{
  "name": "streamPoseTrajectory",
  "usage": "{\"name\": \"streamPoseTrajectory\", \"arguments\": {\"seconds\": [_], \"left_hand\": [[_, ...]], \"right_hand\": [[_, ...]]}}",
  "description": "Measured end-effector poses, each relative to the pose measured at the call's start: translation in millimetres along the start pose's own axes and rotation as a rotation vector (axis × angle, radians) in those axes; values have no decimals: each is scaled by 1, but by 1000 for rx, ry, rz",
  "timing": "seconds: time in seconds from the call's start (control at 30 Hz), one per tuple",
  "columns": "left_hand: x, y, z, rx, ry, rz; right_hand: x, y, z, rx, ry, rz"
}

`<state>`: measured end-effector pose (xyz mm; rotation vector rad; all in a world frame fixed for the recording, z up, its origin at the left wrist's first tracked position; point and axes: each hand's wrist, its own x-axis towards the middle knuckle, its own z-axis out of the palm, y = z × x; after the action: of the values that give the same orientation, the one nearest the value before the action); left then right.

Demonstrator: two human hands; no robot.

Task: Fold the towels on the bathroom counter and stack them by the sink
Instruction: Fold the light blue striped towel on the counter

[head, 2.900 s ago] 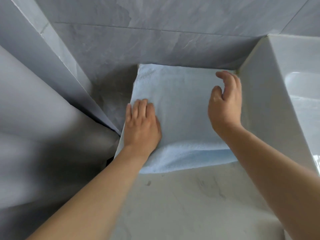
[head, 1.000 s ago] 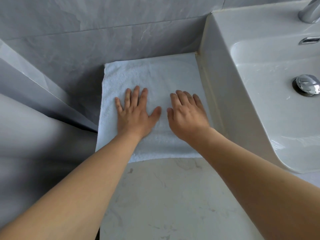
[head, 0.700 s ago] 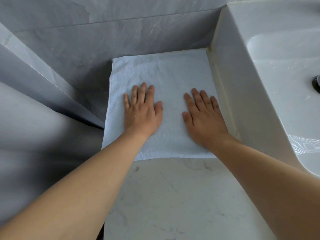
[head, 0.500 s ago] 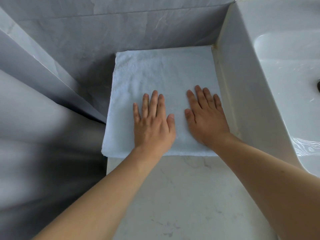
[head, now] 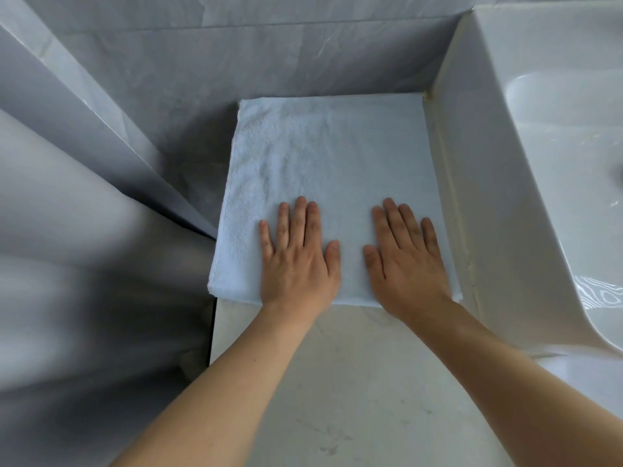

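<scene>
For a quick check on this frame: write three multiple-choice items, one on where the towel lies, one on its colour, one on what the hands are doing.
1. Where does the towel lie?
A. Inside the sink bowl
B. On the counter, against the sink's outer wall
C. On the floor

2. What colour is the towel?
A. Pale blue
B. Red
C. Black

3. How are the left hand and right hand placed?
A. Both lifted clear
B. Both gripping a corner
C. Both flat on the towel, fingers straight

Answers: 1 B, its right edge meets the sink wall; 2 A, the cloth is pale blue; 3 C, both palms lie flat near the front edge.
</scene>
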<state>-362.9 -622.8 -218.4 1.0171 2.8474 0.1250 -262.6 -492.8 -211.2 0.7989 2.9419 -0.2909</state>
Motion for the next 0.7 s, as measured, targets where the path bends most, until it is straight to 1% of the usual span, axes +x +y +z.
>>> {"name": "streamPoseTrajectory", "arguments": {"seconds": [0.13,0.43,0.7], "left_hand": [[-2,-9,-1,7,-14,10],[-25,-63,-8,-2,-14,0],[-26,-70,-9,-41,-40,-7]], "right_hand": [[-1,17,1,-31,-15,-34],[-9,33,-3,-53,-37,-28],[-16,41,-5,-40,-12,18]]}}
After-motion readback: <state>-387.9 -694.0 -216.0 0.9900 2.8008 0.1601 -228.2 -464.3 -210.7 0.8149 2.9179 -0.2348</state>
